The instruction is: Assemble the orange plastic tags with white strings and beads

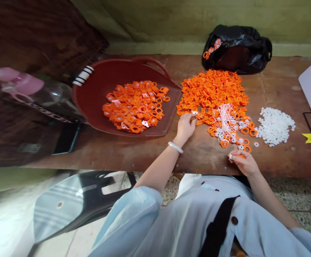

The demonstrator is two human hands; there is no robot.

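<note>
The left hand [186, 127] and the right hand [244, 162] are apart from each other above the brown wooden bench [144, 153]. The left thumb and fingertips touch the near left corner of the heap of flat orange plastic pieces [211, 89]; whether they grip one cannot be told. The right hand, close to the near edge, pinches a small white plastic piece [230, 156], and an orange hexagonal piece [241, 156] shows beneath its fingers. If that pinch loosens, either part could fall over the edge to the floor. Between the hands, on the near side of the heap, lies a bundle of thin white strings [225, 116] among orange rings and white discs; a part pulled carelessly from there could tangle the strings. Toward the right end sits a mound of small white plastic pieces [275, 126], where a sweep of the forearm could scatter loose parts. Left of the heap, a reddish-brown plastic basin [91, 92] holds more orange pieces; its low lip stands just beside the heap, so a nudge could mix the two lots. A black plastic bag [251, 35] slumps by the far edge.
</note>
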